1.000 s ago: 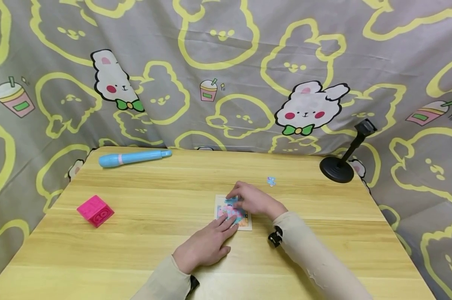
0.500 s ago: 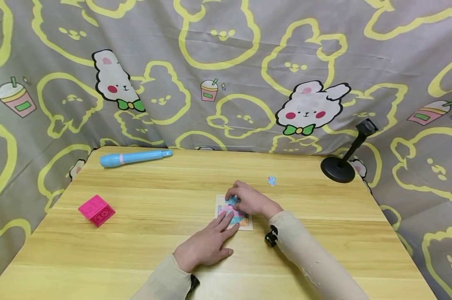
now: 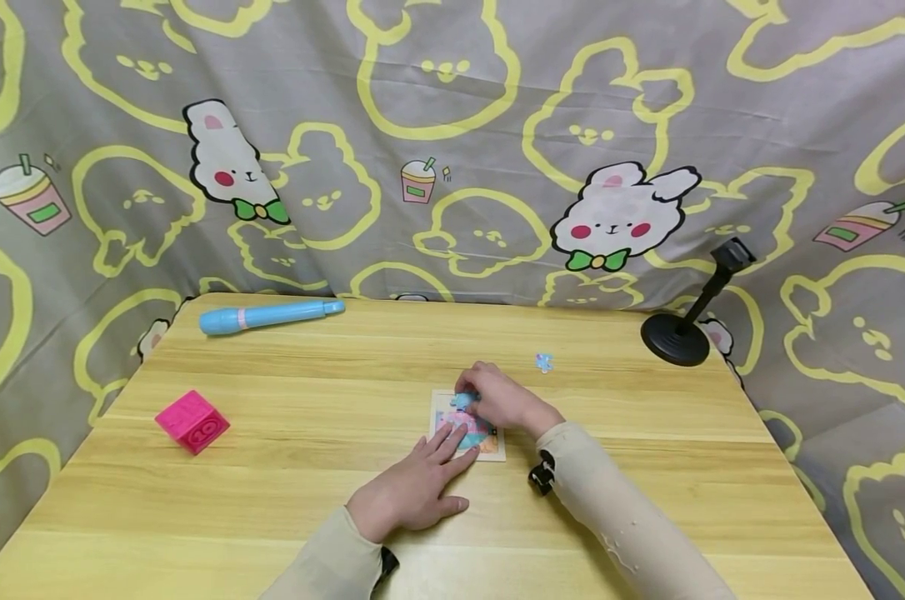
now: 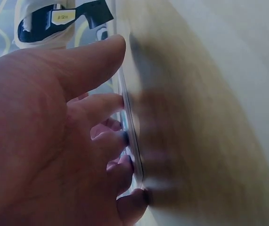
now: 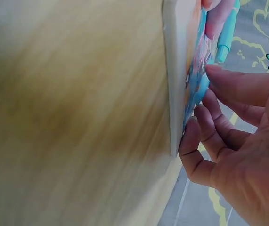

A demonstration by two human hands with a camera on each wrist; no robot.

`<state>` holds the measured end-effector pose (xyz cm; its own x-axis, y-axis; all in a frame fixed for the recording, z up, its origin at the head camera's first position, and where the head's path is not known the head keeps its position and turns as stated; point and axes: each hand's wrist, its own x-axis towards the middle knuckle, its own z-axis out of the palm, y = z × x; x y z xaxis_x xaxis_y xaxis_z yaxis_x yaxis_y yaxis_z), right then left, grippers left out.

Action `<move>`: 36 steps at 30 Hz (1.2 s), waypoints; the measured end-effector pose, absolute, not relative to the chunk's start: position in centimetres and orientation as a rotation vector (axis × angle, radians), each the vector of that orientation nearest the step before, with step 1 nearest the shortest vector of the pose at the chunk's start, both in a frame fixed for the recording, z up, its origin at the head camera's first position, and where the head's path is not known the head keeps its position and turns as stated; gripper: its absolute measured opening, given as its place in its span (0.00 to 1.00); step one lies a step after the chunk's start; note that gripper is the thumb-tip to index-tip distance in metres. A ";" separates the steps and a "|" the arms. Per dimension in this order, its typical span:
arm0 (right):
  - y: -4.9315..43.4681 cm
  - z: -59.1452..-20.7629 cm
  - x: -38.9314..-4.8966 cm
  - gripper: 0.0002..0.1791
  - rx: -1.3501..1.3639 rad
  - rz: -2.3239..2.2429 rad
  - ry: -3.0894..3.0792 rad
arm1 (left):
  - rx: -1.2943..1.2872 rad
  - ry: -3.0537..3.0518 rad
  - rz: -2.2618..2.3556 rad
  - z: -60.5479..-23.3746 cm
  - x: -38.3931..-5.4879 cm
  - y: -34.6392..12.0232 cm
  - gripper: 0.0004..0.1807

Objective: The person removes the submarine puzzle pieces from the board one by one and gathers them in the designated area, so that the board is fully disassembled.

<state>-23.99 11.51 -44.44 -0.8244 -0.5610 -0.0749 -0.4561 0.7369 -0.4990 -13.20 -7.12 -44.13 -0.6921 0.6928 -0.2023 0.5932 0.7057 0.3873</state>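
A small jigsaw puzzle in a white-framed board [image 3: 434, 421] lies on the table, with a pink and blue picture. My left hand [image 3: 415, 490] rests fingertips on its lower left part, fingers spread and nearly straight. At the board's upper part, my right hand [image 3: 508, 403] pinches a light blue puzzle piece [image 3: 463, 401] between thumb and curled fingers. In the right wrist view this blue piece [image 5: 203, 88] sits against the picture side of the board, partly hidden by the fingers. The left wrist view shows the left fingers [image 4: 110, 145] along the board's edge.
A loose blue puzzle piece [image 3: 545, 362] lies behind the board to the right. A blue toy microphone [image 3: 272, 316] is at the back left, a pink block [image 3: 192, 422] at the left. A black stand [image 3: 677, 337] occupies the back right corner, before a patterned curtain [image 3: 482, 108].
My right wrist has shifted slightly left, and its fingertips have moved a little to the right at the blue piece, showing more of it. The left hand stays nearly still on the board.
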 end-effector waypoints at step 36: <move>25.8 -42.7 -26.6 0.05 -0.471 -1.090 2.838 | 1.009 2.589 0.476 -44.3 -13.0 -7.3 0.36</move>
